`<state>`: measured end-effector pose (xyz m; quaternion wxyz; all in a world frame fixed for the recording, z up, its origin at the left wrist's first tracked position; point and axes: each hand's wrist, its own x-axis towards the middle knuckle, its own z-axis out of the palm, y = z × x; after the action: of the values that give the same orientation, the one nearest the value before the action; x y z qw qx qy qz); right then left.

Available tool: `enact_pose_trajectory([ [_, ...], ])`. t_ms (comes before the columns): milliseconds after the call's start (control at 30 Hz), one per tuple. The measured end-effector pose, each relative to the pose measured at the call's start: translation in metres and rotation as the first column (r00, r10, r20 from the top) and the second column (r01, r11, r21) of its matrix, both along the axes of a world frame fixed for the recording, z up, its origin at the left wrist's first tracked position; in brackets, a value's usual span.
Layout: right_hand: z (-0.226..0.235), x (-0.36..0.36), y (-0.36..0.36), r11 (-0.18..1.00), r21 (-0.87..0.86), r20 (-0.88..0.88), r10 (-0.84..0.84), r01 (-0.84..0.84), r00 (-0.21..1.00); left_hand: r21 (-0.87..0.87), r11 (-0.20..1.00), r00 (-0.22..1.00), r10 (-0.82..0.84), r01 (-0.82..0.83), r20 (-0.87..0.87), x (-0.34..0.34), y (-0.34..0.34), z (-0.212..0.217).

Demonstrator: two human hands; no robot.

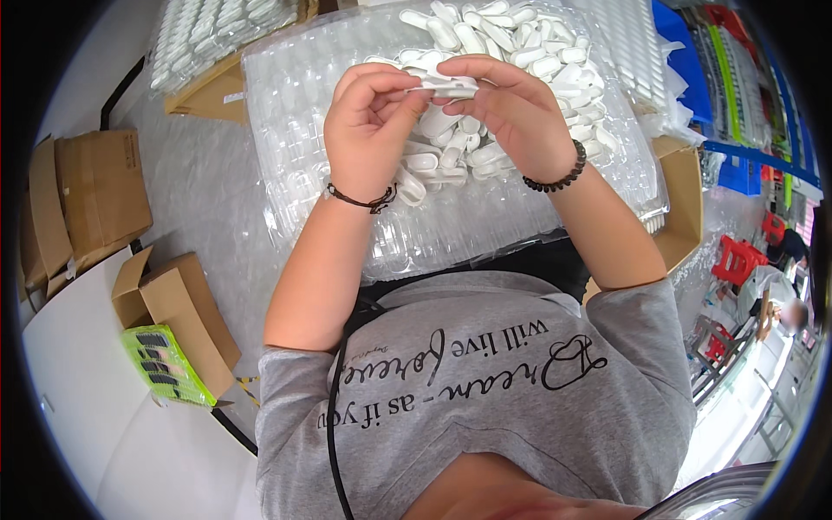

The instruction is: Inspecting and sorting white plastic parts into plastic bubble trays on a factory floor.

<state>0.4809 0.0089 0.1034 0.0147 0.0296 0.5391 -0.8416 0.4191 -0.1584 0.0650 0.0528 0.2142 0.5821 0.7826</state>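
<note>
Between my two hands I hold a small elongated white plastic part above the tray. My left hand pinches its left end with thumb and forefinger, the other fingers curled in. At the right end, the thumb and fingers of my right hand are closed on the same part. Below and beyond lies a heap of similar white oval plastic parts, loose and overlapping. They rest on a clear plastic tray with rows of moulded pockets, in front of my body.
Trays of white parts stand at the far left and far right. Cardboard boxes are on the left, one open box beside a green-edged pack. Blue bins, red stools and another person are at the right.
</note>
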Motion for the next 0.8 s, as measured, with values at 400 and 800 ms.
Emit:
enact_pose_trajectory([
  [400,-0.010,0.000,-0.013,0.924,0.355,-0.269,-0.042,0.139,0.962,-0.205,0.962,0.963,-0.130,0.180,0.235,0.012,0.002,0.008],
  [800,-0.017,-0.001,-0.007,0.867,0.466,-0.332,-0.014,0.177,0.943,-0.075,0.961,0.908,-0.224,0.266,0.354,0.007,0.002,0.006],
])
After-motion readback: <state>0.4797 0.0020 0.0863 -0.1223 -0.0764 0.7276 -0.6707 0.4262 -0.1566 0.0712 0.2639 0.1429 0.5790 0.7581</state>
